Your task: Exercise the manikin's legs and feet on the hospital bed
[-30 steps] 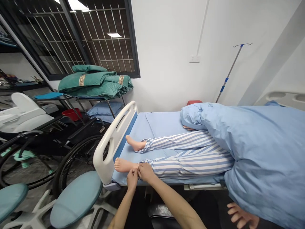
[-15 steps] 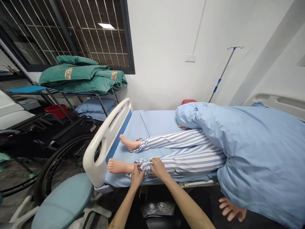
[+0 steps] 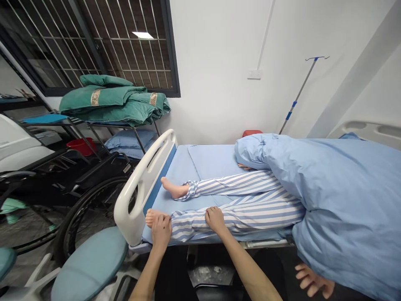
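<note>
Left hand [image 3: 161, 232] is in at about seven o'clock, cupped over the near foot [image 3: 152, 217] of what looks like a care manikin, with just the toes showing past it. Is it gripping or merely resting there? From this angle, I can't tell. Right hand [image 3: 215, 219] is at six o'clock, open and palm down, fingers spread flat on the striped trouser leg [image 3: 257, 217]. That's good form: an open palm spreads the pressure and pinches nothing, while a cupped hand at the foot supports it without squeezing. The hem reaches right up to the left hand, and the stripes look fairly smooth, with no heavy rucks under the right palm. That's the finish you want, with the fabric lying flat so it can't press creases into the skin.

This leg lies along the bed's near edge, on a blue sheet [image 3: 213, 161]. Just beside it is the other leg, its cuff [image 3: 191, 188] bunched above a bare far foot [image 3: 173, 190], both well clear of the hands. The white footboard [image 3: 138, 196] stands close by at eight o'clock. A pale blue quilt [image 3: 328, 184] covers the upper body from three o'clock, and at four o'clock a co-worker's hand [image 3: 311, 281] shows below its edge, well apart from the person's own two hands.
</note>
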A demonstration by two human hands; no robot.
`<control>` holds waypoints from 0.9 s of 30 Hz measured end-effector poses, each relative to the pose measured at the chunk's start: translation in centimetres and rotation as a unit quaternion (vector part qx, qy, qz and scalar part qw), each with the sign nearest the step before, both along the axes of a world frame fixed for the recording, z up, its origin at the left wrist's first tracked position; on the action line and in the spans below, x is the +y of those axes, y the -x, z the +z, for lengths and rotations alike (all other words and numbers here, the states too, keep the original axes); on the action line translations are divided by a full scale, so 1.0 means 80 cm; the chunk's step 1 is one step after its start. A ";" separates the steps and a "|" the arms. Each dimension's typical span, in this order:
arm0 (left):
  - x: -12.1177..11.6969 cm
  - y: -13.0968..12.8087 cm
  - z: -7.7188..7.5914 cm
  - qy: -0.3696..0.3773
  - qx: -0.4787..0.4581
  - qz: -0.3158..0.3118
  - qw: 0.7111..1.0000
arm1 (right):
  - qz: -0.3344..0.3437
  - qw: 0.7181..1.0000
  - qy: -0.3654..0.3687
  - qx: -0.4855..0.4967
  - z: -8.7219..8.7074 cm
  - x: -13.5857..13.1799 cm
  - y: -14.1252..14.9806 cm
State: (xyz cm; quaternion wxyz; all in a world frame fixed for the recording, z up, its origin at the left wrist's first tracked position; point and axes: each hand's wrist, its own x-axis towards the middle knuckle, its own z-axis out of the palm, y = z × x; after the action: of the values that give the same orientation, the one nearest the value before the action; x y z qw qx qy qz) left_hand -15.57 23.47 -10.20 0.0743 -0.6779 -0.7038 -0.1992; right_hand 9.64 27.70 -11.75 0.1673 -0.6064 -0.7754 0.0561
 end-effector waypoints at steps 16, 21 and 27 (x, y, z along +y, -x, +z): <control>0.045 -0.054 -0.019 0.031 -0.052 -0.092 0.994 | 0.001 0.998 -0.053 -0.024 -0.014 -0.002 0.003; 0.116 -0.065 -0.016 0.125 -0.157 -0.057 0.978 | -0.014 0.999 -0.046 -0.020 -0.015 -0.001 0.007; 0.186 -0.072 0.010 0.147 -0.248 -0.007 0.957 | -0.019 0.999 -0.049 -0.013 -0.015 -0.001 0.009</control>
State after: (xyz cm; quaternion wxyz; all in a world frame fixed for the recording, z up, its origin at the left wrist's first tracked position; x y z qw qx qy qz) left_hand -9.83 38.35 -9.43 -0.2046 -0.6151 -0.7171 -0.2561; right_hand 8.89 27.60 -12.95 0.1873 -0.6130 -0.7675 0.0068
